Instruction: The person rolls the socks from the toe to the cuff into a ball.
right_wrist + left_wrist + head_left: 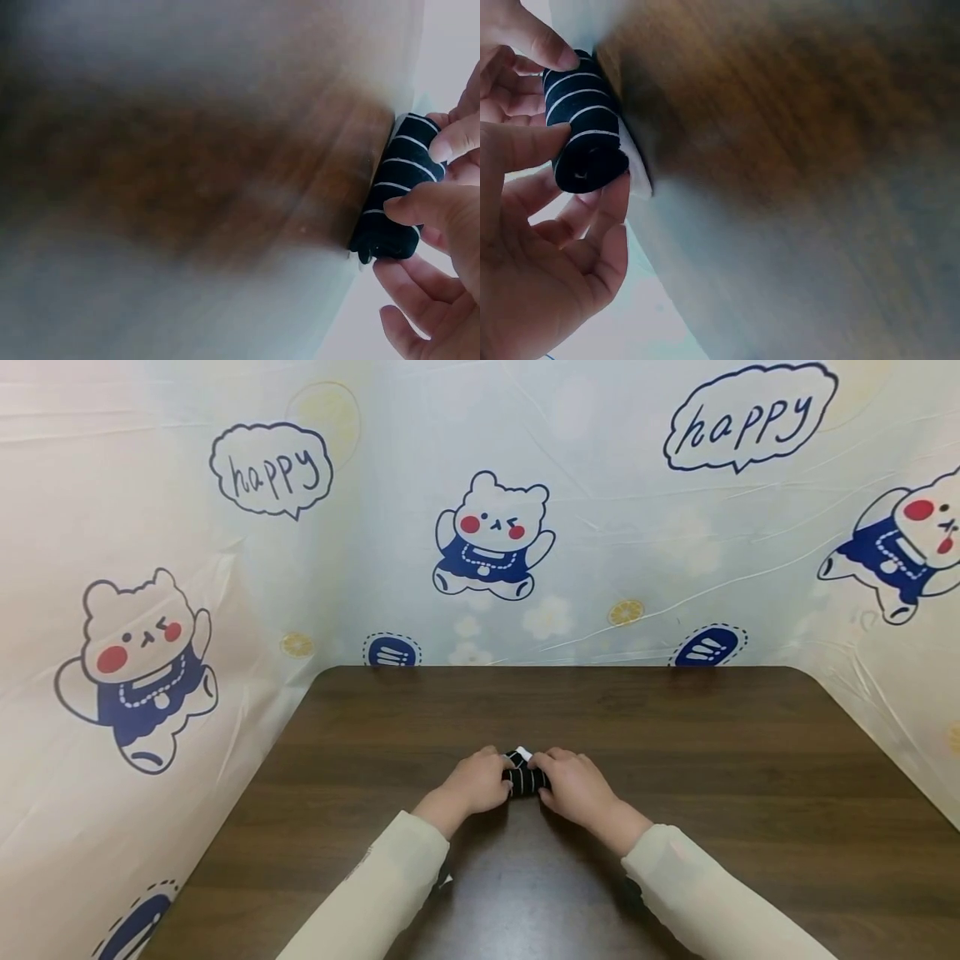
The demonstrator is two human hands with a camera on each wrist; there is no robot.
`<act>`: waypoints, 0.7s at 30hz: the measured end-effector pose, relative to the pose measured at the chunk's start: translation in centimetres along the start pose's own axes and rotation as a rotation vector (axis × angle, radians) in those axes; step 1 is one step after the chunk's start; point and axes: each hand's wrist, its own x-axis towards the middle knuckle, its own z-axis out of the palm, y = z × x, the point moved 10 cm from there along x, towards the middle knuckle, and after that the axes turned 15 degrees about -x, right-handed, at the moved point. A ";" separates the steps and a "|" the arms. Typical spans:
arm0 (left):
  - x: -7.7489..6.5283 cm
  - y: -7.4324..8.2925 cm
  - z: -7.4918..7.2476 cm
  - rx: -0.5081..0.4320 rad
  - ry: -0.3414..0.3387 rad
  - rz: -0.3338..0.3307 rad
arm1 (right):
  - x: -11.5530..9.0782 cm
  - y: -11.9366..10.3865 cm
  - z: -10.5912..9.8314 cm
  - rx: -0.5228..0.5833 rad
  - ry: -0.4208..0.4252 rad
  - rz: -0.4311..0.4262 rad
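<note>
A black sock (525, 781) with thin white stripes is rolled into a short tube on the table, near its middle. My left hand (480, 781) grips the left end of the roll, thumb on the near side and fingers around the far side. The right hand (577, 785) holds the other end the same way. In the left wrist view the roll's spiral end (592, 171) shows, with a white part of the fabric (636, 161) lying flat beneath it. From the right wrist, the right thumb (405, 206) presses on the striped surface.
The dark brown wooden table (675, 727) has rounded far corners. Behind and beside it hangs a pale curtain (600, 527) printed with cartoon bears and the word "happy". A small dark and white thing (444, 878) peeks out beside the left sleeve (375, 885), mostly hidden.
</note>
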 end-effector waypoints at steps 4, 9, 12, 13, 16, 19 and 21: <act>-0.4 -0.3 -0.4 -0.027 0.047 0.001 | 0.4 0.2 0.5 0.014 -0.036 0.008; -1.0 0.2 -0.9 0.070 0.116 0.080 | 0.8 0.3 0.9 0.052 -0.067 0.016; -1.3 1.0 -1.1 0.150 0.162 0.156 | 0.9 0.2 0.5 0.084 -0.045 0.001; -1.4 1.2 -1.2 0.170 0.175 0.175 | 0.9 0.1 0.3 0.090 -0.035 -0.006; -1.6 1.6 -1.2 0.205 0.190 0.209 | 0.9 0.0 -0.2 0.098 -0.010 -0.028; -1.8 1.7 -1.0 0.218 0.185 0.216 | 1.0 0.1 0.1 0.114 -0.045 -0.014; -1.9 1.7 -1.0 0.221 0.181 0.213 | 1.1 0.3 0.7 0.128 -0.093 0.006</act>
